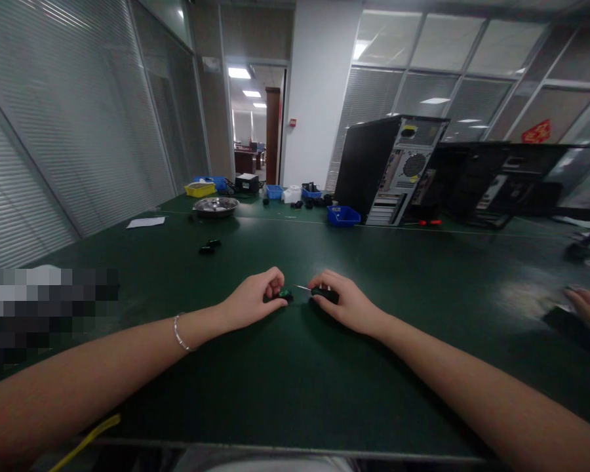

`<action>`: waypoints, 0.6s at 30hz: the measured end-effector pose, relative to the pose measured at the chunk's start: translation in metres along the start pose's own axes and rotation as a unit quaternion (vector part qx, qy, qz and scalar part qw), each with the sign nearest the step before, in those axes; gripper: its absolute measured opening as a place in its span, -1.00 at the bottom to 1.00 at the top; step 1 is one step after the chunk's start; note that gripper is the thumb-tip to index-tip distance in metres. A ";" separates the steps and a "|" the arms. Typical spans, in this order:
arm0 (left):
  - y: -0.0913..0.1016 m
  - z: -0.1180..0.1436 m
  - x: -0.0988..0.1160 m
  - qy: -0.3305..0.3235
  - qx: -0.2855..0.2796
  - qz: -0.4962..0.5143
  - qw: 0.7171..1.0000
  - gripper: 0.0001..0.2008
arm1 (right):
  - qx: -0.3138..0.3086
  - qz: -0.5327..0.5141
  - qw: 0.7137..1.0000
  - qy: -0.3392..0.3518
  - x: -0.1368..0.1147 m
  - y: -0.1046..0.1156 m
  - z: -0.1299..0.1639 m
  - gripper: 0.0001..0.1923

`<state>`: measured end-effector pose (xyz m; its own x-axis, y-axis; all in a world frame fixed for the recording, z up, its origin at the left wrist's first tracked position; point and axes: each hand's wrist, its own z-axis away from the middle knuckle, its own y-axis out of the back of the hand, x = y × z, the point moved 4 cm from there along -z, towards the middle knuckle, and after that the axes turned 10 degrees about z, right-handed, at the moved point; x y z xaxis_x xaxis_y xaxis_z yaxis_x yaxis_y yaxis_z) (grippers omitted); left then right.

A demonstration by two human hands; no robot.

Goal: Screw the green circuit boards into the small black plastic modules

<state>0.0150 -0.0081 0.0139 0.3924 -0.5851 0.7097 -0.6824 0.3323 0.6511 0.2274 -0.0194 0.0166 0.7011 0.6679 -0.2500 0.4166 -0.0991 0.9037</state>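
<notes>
My left hand [254,298] is closed on a small black part with a green circuit board [286,295], held low over the green table [295,380]. Facing it, my right hand [343,298] grips the black handle of a screwdriver [322,294]. Its thin metal shaft points left at the small part, and a short gap seems to lie between tip and board. Fingers cover much of both held things. Two small black pieces [207,249] lie on the table, forward and left of my left hand.
A metal bowl [216,207], yellow tray [200,189] and blue bin [343,216] stand further back. A black computer tower [368,167] rises at the back right, with red-handled tools [430,223] beside it. White paper [146,223] lies left. Another person's hand [587,308] is at the right edge.
</notes>
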 end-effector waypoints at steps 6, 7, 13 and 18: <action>0.003 0.000 0.002 -0.009 0.008 -0.007 1.000 -0.80 | 0.003 -0.005 1.000 0.005 -0.004 0.003 0.001 -0.74; 0.005 0.000 0.001 -0.017 0.012 -0.010 1.000 -0.77 | 0.004 -0.005 1.000 0.003 -0.004 0.004 0.001 -0.74; 0.007 -0.001 -0.002 -0.092 -0.068 -0.011 0.993 -0.48 | 0.005 -0.002 1.000 -0.001 -0.003 0.008 0.002 -0.75; 0.005 -0.001 -0.001 -0.108 -0.072 -0.025 0.991 -0.67 | -0.016 0.002 1.000 0.018 -0.005 0.013 0.004 -0.76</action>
<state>0.0114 -0.0054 0.0168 0.2719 -0.7428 0.6118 -0.5640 0.3921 0.7267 0.2312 -0.0269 0.0283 0.6820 0.6929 -0.2340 0.3938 -0.0783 0.9159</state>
